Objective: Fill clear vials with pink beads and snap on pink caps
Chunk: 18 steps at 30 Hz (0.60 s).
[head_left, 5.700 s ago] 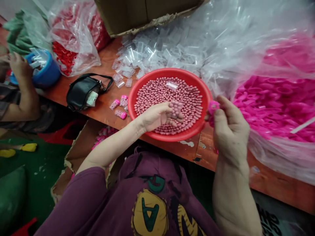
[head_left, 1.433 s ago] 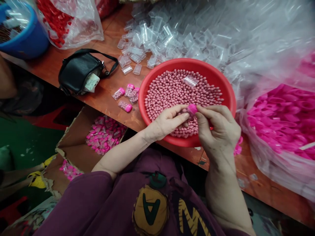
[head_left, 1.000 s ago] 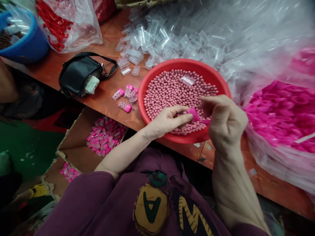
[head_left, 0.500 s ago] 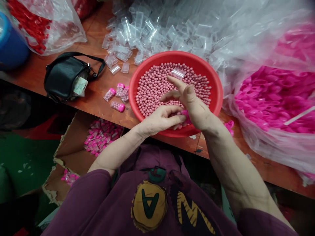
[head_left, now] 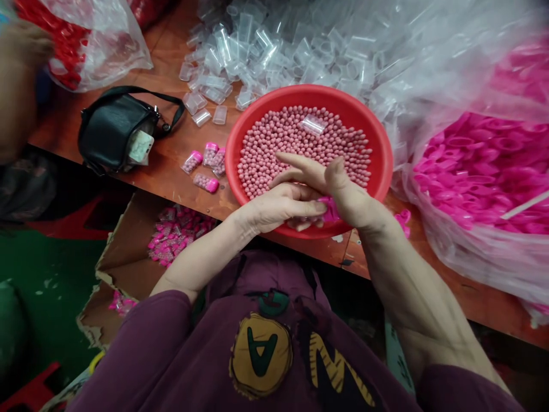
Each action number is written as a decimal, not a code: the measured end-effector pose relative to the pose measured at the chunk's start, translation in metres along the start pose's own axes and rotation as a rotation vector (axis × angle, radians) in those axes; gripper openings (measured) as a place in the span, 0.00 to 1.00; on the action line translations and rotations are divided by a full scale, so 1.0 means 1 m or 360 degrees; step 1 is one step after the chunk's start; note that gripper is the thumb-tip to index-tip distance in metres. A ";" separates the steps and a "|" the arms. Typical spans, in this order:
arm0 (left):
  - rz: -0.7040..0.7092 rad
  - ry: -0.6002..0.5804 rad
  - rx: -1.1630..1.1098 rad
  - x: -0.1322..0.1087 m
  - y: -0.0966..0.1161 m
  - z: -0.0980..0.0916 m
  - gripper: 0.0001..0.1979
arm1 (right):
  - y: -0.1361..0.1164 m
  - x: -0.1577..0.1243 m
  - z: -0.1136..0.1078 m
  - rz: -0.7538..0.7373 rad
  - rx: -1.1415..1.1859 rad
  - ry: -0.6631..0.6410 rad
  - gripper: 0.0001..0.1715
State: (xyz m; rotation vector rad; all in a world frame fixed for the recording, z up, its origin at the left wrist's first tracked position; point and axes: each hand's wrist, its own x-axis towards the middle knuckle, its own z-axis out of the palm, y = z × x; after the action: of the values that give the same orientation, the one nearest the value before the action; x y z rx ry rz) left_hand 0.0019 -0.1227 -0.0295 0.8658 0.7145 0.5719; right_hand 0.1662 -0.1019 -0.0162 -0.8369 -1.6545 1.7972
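Note:
A red basin [head_left: 377, 149] full of small pink beads [head_left: 295, 140] stands on the wooden table [head_left: 171, 160]. Over its near rim, my left hand [head_left: 278, 209] grips a small clear vial, mostly hidden by the fingers. The heel of my right hand [head_left: 332, 186] presses on the vial's pink cap [head_left: 329, 210], fingers stretched out flat over the beads. One empty clear vial [head_left: 313, 124] lies on the beads at the far side.
Several capped filled vials [head_left: 205, 166] lie left of the basin, beside a black pouch [head_left: 115, 134]. Empty clear vials [head_left: 266, 51] are heaped behind. A bag of pink caps [head_left: 484, 171] sits right; a carton of filled vials [head_left: 178, 232] below the table. Another person's arm [head_left: 17, 86] at far left.
My right hand brought a pink cap to the vial in my left hand, then flattened and pressed its heel down on the cap. Another person's arm has come into view at far left.

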 end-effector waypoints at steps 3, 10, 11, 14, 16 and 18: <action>0.0081 0.0152 0.0053 0.001 -0.003 0.003 0.21 | 0.011 0.005 -0.016 -0.0099 -0.0503 -0.0071 0.51; 0.0110 0.0599 -0.0250 0.013 -0.006 0.008 0.10 | 0.040 0.015 -0.026 -0.0358 -0.0343 0.1045 0.43; 0.0159 0.0674 -0.0315 0.016 -0.007 0.006 0.09 | 0.040 0.009 -0.028 -0.0410 -0.0426 0.1073 0.40; 0.0261 0.0771 -0.0403 0.022 -0.009 0.001 0.06 | 0.041 -0.009 -0.030 -0.0433 -0.1115 0.0832 0.49; 0.0283 0.0706 -0.0390 0.024 -0.011 0.000 0.05 | 0.042 -0.016 -0.025 -0.0365 -0.1559 0.0710 0.55; 0.0352 0.0656 -0.0336 0.024 -0.014 0.000 0.05 | 0.044 -0.017 -0.016 -0.0319 -0.1841 0.0741 0.49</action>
State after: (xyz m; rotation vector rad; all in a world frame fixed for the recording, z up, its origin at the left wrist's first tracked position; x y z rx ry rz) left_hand 0.0194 -0.1131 -0.0485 0.6377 0.9166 1.0242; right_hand 0.1900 -0.1082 -0.0596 -1.3296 -2.2529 0.3089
